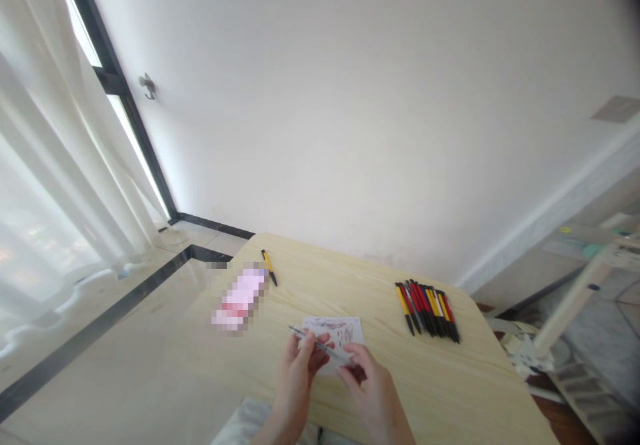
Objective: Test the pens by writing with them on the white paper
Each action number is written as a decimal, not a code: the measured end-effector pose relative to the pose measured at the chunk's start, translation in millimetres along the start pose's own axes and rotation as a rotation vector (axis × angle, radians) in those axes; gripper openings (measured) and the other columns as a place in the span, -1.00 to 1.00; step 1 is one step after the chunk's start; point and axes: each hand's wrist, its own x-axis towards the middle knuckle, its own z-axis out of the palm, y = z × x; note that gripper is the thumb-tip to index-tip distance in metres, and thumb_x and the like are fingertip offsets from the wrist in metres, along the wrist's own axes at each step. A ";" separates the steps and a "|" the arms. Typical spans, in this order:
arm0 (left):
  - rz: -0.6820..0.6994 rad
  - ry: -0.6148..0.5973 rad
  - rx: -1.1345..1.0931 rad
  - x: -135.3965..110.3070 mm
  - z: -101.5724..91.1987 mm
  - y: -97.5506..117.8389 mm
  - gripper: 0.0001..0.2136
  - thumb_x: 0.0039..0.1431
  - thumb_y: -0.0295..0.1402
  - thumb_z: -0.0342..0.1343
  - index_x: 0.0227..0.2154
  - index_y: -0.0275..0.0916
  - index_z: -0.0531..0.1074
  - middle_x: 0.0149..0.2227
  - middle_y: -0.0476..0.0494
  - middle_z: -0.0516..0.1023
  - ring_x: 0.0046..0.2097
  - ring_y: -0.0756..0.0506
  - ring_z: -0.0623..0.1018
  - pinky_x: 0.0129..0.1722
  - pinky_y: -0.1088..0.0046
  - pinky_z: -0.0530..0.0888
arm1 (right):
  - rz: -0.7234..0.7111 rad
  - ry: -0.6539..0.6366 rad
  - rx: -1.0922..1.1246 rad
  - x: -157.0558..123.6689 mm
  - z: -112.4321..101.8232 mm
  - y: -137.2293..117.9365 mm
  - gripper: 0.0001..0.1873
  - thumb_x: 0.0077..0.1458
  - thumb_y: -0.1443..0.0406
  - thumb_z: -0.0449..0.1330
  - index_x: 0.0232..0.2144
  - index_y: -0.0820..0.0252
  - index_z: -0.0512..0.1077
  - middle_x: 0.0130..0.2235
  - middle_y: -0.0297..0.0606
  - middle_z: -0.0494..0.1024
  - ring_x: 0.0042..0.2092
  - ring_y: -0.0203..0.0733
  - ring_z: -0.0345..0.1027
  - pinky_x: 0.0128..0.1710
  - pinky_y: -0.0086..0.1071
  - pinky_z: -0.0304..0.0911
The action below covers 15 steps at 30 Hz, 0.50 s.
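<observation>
A slim grey pen (299,331) is held slantwise over a sheet of paper (350,328) with dark scribbles on it. My left hand (301,358) is closed around the pen's middle, between thumb and fingers. At its lower right end, the fingertips of my right hand (369,378) pinch the pen; that end is partly hidden by the fingers. Both hands are above the near part of the light wooden table (450,392).
Several red, yellow and dark pens (427,308) lie side by side at the table's right. One yellow-and-black pen (269,267) lies at the far left, beside a pixelated pink patch (240,298). Behind the table rises a white wall (350,112); a curtain (60,152) hangs left.
</observation>
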 end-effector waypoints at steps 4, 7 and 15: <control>0.016 -0.014 0.011 0.9 0.3 -0.1 -0.75 -0.08 -0.26 0.16 -0.33 -0.26 0.36 -0.36 -0.16 0.54 -0.31 -0.08 0.52 -0.27 0.39 0.40 | 0.004 -0.034 -0.017 -0.2 -1.7 -6.2 -0.78 0.04 0.18 0.06 -0.32 0.16 0.40 -0.55 -0.31 0.46 -0.53 -0.24 0.32 -0.54 -0.48 0.16; 0.028 -0.037 0.032 1.3 0.5 -1.0 -0.78 -0.04 -0.27 0.13 -0.33 -0.27 0.36 -0.37 -0.16 0.54 -0.29 -0.09 0.52 -0.25 0.38 0.40 | -0.008 0.007 -0.016 -0.5 -1.7 -8.7 -0.78 0.00 0.19 0.10 -0.30 0.16 0.38 -0.52 -0.31 0.48 -0.52 -0.25 0.32 -0.52 -0.49 0.16; 0.012 -0.045 0.034 0.9 5.2 -2.4 -0.79 -0.07 -0.28 0.15 -0.37 -0.28 0.37 -0.40 -0.16 0.54 -0.30 -0.10 0.52 -0.23 0.34 0.41 | -0.003 -0.011 -0.080 0.7 -4.8 -8.3 -0.84 0.02 0.20 0.08 -0.37 0.15 0.39 -0.55 -0.35 0.45 -0.53 -0.27 0.30 -0.52 -0.50 0.11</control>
